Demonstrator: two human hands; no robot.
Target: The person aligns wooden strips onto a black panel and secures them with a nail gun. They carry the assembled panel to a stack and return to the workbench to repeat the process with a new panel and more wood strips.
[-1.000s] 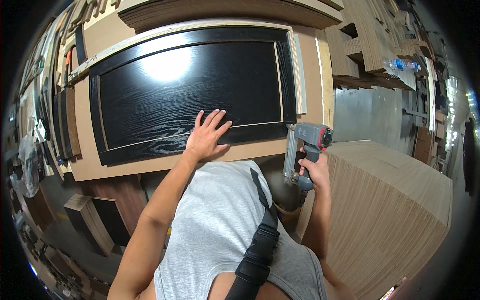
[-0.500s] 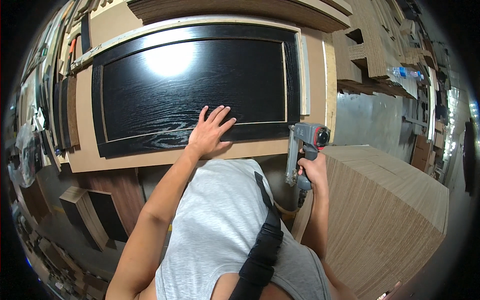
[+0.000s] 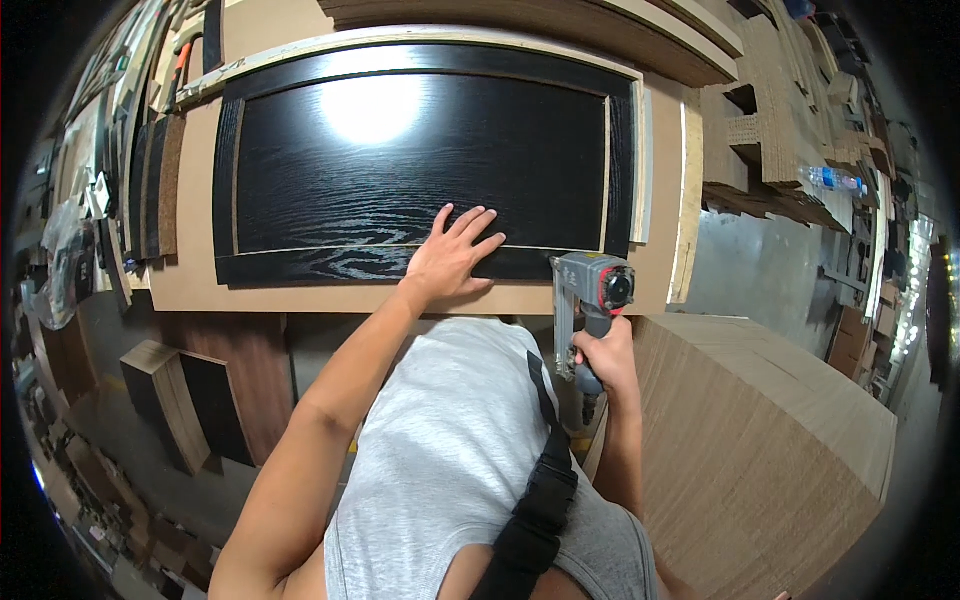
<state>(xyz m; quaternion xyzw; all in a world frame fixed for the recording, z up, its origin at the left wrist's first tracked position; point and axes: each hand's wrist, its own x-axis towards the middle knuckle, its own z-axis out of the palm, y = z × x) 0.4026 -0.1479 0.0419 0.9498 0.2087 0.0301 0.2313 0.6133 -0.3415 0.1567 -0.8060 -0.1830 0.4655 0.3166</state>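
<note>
A black wood-grained panel (image 3: 420, 165) with a raised frame lies flat on a brown board (image 3: 330, 298) before me. My left hand (image 3: 452, 256) rests open on its near rail, fingers spread over the inner edge strip. In my right hand (image 3: 610, 358) is a grey nail gun (image 3: 590, 280) with a red ring, gripped by its handle. Its nose is over the near rail, toward the right corner; I cannot tell whether it touches. The gun's lower end and hose are partly hidden beside my shirt.
A pale wooden strip (image 3: 640, 160) borders the panel's right side. Stacked brown boards (image 3: 540, 35) lie beyond it. To my right stands a large wood-grained stack (image 3: 760, 430). An orange-handled tool (image 3: 182, 62) and narrow offcuts (image 3: 160, 190) are at the left.
The nail gun has moved left along the panel's near edge, away from the corner. My left hand keeps its place on the panel, while the whole view has shifted slightly.
</note>
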